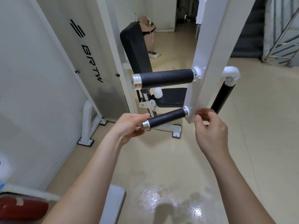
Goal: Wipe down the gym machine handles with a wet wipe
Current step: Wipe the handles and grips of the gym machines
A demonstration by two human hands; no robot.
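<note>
Two black foam handles with chrome end caps stick out leftward from a white upright (208, 54): the upper handle (166, 78) and the shorter lower handle (166, 118). A third black grip (222, 97) hangs behind the upright on the right. My left hand (129, 125) holds the lower handle's free end, thumb over the cap and fingers beneath. My right hand (210, 126) is at the upright's bottom corner, fingers loosely curled with their tips against the metal. No wet wipe shows in either hand.
The machine's black seat (173, 97) and backrest (137, 49) stand behind the handles, and its white weight-stack cover (80, 62) is on the left. A wet patch (161, 199) shines on the beige floor. A red object (21, 207) and a grey pad (113, 204) lie near my feet.
</note>
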